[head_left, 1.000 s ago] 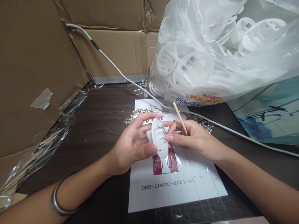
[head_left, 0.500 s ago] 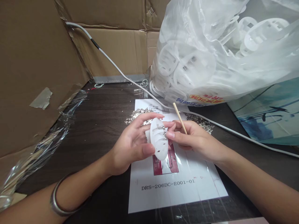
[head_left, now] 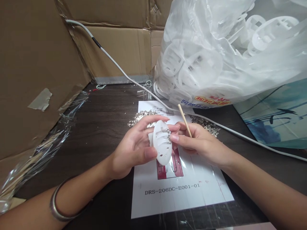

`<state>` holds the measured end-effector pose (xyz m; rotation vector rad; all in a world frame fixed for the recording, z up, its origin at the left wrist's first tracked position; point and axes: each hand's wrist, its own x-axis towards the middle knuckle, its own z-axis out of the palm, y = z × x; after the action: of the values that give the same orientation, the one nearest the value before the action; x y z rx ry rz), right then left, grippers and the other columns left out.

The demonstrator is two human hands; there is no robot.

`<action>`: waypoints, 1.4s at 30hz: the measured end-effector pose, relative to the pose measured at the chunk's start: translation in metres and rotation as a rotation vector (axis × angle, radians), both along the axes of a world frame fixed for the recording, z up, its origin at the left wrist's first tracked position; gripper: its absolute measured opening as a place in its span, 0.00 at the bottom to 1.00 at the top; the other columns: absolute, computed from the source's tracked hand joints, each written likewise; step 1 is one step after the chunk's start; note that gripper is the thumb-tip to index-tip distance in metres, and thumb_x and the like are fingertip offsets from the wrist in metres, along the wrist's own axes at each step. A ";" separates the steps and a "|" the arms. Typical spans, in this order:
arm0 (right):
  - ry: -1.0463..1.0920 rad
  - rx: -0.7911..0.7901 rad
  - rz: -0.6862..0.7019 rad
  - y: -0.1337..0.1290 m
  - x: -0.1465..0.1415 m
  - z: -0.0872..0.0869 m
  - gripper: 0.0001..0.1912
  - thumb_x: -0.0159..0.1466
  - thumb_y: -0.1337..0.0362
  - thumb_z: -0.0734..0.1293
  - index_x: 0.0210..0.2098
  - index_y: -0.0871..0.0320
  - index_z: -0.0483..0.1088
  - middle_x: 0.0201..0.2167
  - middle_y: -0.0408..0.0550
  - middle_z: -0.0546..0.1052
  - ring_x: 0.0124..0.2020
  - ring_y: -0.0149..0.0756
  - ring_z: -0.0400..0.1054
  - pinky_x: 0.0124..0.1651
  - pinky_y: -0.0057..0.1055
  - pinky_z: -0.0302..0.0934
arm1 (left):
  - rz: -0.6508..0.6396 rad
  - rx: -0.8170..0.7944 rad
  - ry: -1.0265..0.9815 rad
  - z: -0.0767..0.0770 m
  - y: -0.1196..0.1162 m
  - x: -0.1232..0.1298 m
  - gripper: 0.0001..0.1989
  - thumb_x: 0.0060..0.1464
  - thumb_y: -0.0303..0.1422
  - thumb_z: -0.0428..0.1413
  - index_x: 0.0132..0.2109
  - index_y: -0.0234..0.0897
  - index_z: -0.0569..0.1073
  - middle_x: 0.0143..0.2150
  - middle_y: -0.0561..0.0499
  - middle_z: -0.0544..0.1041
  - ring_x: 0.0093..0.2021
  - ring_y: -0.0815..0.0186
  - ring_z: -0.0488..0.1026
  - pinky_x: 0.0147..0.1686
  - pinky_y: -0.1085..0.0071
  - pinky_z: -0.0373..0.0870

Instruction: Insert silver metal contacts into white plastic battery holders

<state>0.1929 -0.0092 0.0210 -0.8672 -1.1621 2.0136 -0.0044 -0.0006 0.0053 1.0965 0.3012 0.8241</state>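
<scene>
My left hand grips a round white plastic part by its edge, thumb on the near side. The part is tilted, with slots and ribs on the face turned right. Small metal pieces show in its slots. My right hand is closed around a thin wooden stick, which points up and away. The right thumb and index finger pinch at the part's right edge, touching it near the metal. Whether a small piece lies between those fingertips is hidden.
A printed sheet lies under my hands. Piles of small metal pieces lie behind, left and right. A plastic bag of white parts stands at the back right. A white cable crosses the table; cardboard walls stand behind.
Both hands keep nearly the same pose. The white part has shifted very slightly left in view, and its slotted face shows slightly more.
</scene>
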 end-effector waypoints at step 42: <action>-0.601 1.364 -0.301 -0.001 0.007 -0.017 0.04 0.64 0.74 0.65 0.37 0.63 0.72 0.29 0.42 0.78 0.28 0.22 0.69 0.32 0.19 0.60 | 0.017 -0.028 0.103 -0.005 0.002 -0.003 0.26 0.53 0.42 0.63 0.58 0.46 0.68 0.49 0.51 0.77 0.47 0.67 0.76 0.46 0.79 0.73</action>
<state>0.1994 -0.0107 0.0037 -0.7726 -2.0994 0.3705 -0.0074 0.0016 0.0005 1.1134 0.4076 0.7772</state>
